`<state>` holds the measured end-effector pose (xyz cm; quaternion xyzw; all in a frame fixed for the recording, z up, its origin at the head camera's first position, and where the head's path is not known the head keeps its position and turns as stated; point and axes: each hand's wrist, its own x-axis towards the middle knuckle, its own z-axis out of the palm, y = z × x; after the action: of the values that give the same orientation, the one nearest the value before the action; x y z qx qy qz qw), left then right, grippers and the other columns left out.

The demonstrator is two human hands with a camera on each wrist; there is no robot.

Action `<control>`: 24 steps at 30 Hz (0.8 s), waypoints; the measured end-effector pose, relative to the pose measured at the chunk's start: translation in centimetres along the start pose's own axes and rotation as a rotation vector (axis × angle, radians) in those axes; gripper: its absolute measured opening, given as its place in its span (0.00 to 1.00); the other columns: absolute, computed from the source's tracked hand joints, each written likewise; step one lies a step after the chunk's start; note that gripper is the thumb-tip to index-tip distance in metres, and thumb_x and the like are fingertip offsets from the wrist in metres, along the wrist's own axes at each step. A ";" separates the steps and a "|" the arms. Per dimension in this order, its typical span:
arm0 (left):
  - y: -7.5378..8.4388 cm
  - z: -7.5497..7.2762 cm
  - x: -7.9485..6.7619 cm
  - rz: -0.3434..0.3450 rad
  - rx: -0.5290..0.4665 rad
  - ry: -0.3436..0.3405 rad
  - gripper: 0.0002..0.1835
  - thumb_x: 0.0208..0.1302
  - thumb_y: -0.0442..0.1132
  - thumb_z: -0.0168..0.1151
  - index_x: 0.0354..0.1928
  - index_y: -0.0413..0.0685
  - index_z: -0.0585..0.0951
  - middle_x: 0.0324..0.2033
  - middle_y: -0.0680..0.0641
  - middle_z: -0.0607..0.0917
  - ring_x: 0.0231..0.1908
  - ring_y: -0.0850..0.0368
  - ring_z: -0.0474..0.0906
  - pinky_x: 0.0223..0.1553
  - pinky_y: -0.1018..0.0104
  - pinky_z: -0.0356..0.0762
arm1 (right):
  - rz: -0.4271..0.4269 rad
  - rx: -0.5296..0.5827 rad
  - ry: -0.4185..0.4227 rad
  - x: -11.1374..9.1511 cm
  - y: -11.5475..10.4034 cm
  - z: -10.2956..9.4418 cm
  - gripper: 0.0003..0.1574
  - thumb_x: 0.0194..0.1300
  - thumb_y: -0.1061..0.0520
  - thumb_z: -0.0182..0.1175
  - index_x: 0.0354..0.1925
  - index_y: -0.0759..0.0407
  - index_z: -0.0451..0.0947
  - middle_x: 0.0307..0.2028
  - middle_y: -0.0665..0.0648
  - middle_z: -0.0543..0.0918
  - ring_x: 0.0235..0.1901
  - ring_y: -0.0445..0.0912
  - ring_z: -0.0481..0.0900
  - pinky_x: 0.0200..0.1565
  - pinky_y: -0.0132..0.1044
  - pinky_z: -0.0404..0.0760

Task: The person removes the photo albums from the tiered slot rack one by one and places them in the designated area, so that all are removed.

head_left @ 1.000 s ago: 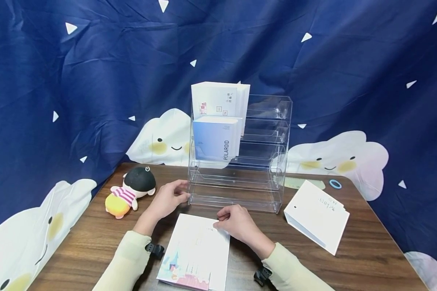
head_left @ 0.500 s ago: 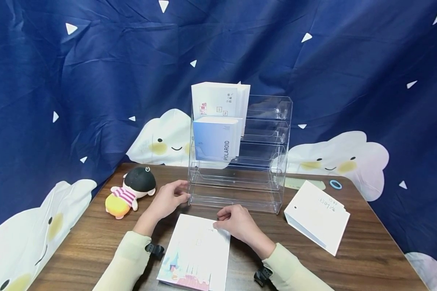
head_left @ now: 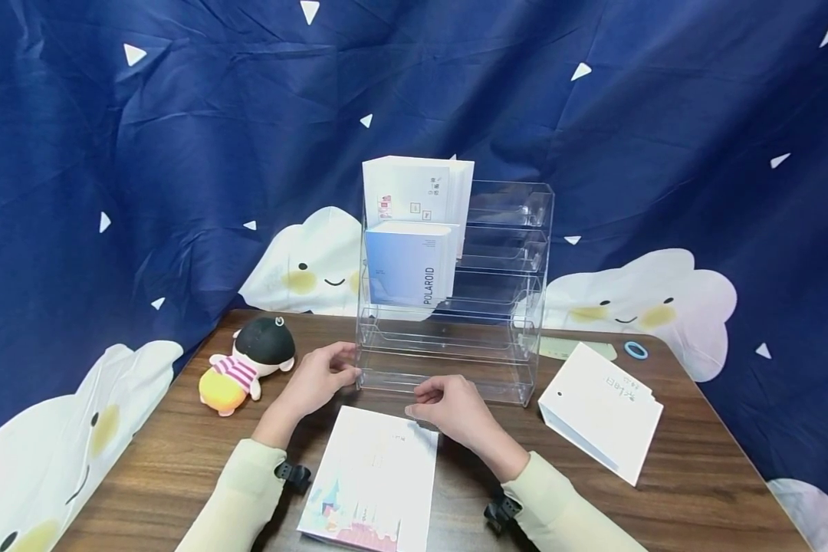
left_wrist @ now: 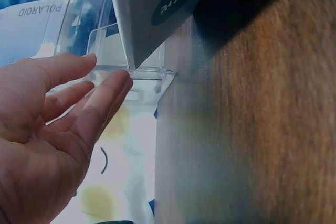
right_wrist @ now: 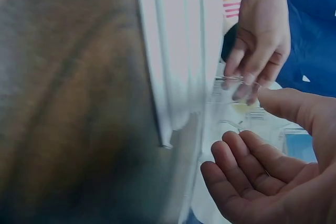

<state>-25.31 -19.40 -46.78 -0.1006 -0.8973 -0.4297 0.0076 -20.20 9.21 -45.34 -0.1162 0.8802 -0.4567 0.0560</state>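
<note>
A clear acrylic tiered rack (head_left: 448,360) stands at the middle of the table. My left hand (head_left: 320,376) is at the rack's lower left corner, fingers nearly straight and fingertips touching its side. In the left wrist view the left hand (left_wrist: 58,114) has thumb and fingers apart. A white album with a pastel picture (head_left: 379,475) lies flat in front of the rack. Just above the album's far right corner is my right hand (head_left: 455,410), holding nothing. In the right wrist view the right hand (right_wrist: 278,166) has loosely bent fingers, apart from the album's edge (right_wrist: 178,51).
A blue POLAROID album (head_left: 407,264) and a white album (head_left: 407,188) stand in the rack's left side. To the right lie another white album (head_left: 603,406), a pale green ruler (head_left: 559,347) and a blue ring (head_left: 635,349). A plush doll (head_left: 248,364) lies at the left.
My right hand has lifted off the album's far right corner and shifted slightly away from me. My left hand, the rack and the albums stay as they were.
</note>
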 end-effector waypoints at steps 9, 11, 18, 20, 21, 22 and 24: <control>0.0 0.0 0.0 0.012 -0.002 0.003 0.26 0.76 0.36 0.72 0.73 0.40 0.81 0.60 0.39 0.92 0.54 0.48 0.91 0.59 0.48 0.89 | 0.029 0.013 0.042 0.6 -1.2 -1.0 0.23 0.67 0.51 0.81 0.57 0.58 0.91 0.43 0.49 0.94 0.43 0.41 0.90 0.49 0.41 0.90; 0.0 0.0 0.0 0.011 -0.001 0.003 0.26 0.76 0.36 0.72 0.73 0.40 0.81 0.60 0.40 0.92 0.54 0.48 0.91 0.59 0.48 0.89 | 0.030 0.019 0.057 0.7 -1.5 -1.2 0.22 0.67 0.51 0.81 0.56 0.57 0.92 0.43 0.49 0.94 0.43 0.41 0.91 0.49 0.42 0.90; -0.1 0.0 0.1 0.014 -0.001 0.004 0.26 0.76 0.37 0.72 0.73 0.40 0.81 0.60 0.40 0.92 0.55 0.48 0.91 0.59 0.47 0.89 | -0.010 0.031 0.100 1.4 -2.7 -2.6 0.21 0.67 0.51 0.81 0.55 0.55 0.92 0.44 0.51 0.95 0.45 0.43 0.92 0.49 0.40 0.90; -0.1 0.0 0.1 0.013 -0.001 0.003 0.26 0.76 0.37 0.72 0.73 0.40 0.81 0.60 0.40 0.92 0.55 0.48 0.91 0.60 0.47 0.89 | -0.025 0.040 0.099 1.6 -3.2 -3.2 0.23 0.67 0.51 0.81 0.57 0.57 0.91 0.45 0.53 0.96 0.46 0.45 0.93 0.50 0.40 0.91; -0.1 0.0 0.1 0.013 -0.002 0.002 0.26 0.76 0.37 0.72 0.73 0.40 0.81 0.60 0.40 0.92 0.55 0.48 0.91 0.60 0.47 0.89 | -0.030 0.044 0.101 1.7 -3.4 -3.5 0.24 0.67 0.50 0.80 0.58 0.58 0.91 0.47 0.55 0.96 0.47 0.46 0.93 0.50 0.41 0.91; 0.0 0.0 0.1 0.013 -0.002 0.002 0.26 0.76 0.36 0.72 0.73 0.40 0.81 0.60 0.40 0.92 0.55 0.48 0.91 0.60 0.47 0.89 | -0.035 0.052 0.102 1.9 -3.7 -3.9 0.25 0.68 0.50 0.80 0.59 0.59 0.90 0.49 0.57 0.96 0.49 0.47 0.93 0.52 0.41 0.91; 0.0 -0.1 0.0 0.013 -0.002 0.002 0.26 0.76 0.36 0.72 0.73 0.40 0.81 0.60 0.39 0.92 0.55 0.48 0.91 0.61 0.46 0.89 | -0.047 0.078 0.112 2.3 -4.2 -4.6 0.26 0.68 0.51 0.80 0.61 0.59 0.90 0.52 0.60 0.95 0.52 0.50 0.93 0.55 0.43 0.91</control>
<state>-25.34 -19.45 -46.76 -0.1059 -0.8961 -0.4308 0.0113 -22.69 9.91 -39.26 -0.1089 0.8606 -0.4976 0.0003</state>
